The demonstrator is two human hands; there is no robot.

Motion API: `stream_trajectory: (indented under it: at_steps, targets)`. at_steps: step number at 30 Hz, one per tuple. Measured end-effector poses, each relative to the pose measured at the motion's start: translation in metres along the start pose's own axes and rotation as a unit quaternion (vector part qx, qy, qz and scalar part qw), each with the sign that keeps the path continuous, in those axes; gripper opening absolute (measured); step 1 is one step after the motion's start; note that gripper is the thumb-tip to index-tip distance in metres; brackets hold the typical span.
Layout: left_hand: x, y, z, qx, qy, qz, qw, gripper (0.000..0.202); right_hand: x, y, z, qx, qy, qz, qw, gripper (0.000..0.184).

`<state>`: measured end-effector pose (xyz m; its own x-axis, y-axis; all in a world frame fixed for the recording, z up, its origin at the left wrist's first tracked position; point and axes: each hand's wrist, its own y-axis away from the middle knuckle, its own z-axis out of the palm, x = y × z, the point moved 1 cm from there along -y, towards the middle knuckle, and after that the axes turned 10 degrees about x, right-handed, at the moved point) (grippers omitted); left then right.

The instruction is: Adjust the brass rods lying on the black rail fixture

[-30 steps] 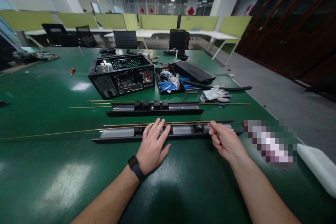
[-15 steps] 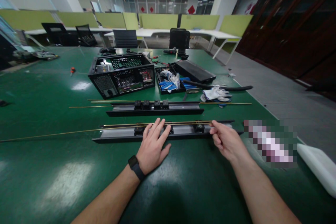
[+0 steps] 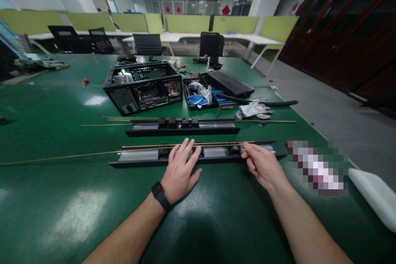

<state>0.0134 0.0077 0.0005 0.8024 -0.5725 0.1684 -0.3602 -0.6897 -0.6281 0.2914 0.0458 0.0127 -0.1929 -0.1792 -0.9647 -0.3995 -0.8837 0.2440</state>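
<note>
A long black rail (image 3: 139,159) lies across the green table (image 3: 62,198) just in front of me, with small black blocks (image 3: 234,150) on it. Thin brass rods (image 3: 148,147) run along its top and stick out far to the left. My left hand (image 3: 180,172) lies flat on the rail's middle, fingers spread, a black watch on the wrist. My right hand (image 3: 262,164) is closed in a pinch at the right end of a brass rod, next to a block.
A second black rail (image 3: 182,128) with several blocks and more brass rods lies just beyond. Behind it stand an open black computer case (image 3: 142,86), a black tray of blue and white items (image 3: 201,95), white gloves (image 3: 254,111) and a black hose. A white object (image 3: 373,198) sits at right.
My right hand has slid a little to the left along the rail with the brass rod's end. The left hand has stayed put.
</note>
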Motion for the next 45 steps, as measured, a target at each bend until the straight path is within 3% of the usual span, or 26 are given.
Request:
stream_trajectory:
  at_steps: [12, 20, 27, 34, 41, 45]
  targets:
    - [0.0, 0.0, -0.001, -0.003, 0.005, -0.001, 1.0, 0.068, -0.002, 0.0, 0.002, 0.017, -0.027, 0.013, 0.999, 0.036]
    - [-0.002, 0.001, -0.002, -0.003, 0.009, -0.005, 1.0, 0.067, -0.016, -0.012, -0.019, 0.14, -0.075, 0.047, 0.986, 0.017]
    - [-0.001, 0.001, -0.001, -0.007, 0.004, -0.006, 1.0, 0.063, -0.011, -0.004, -0.008, 0.042, -0.04, 0.059, 0.997, 0.023]
    - [-0.002, 0.001, -0.001, -0.005, 0.006, -0.006, 1.0, 0.063, -0.018, -0.016, -0.024, 0.16, -0.084, 0.046, 0.982, 0.015]
    - [-0.001, 0.001, 0.0, 0.001, 0.011, -0.004, 1.0, 0.067, -0.009, -0.005, -0.009, 0.052, -0.029, 0.033, 0.998, 0.03]
    - [-0.001, 0.001, -0.001, 0.0, 0.006, -0.002, 1.0, 0.065, -0.011, -0.008, -0.013, 0.064, -0.047, 0.032, 0.996, 0.027]
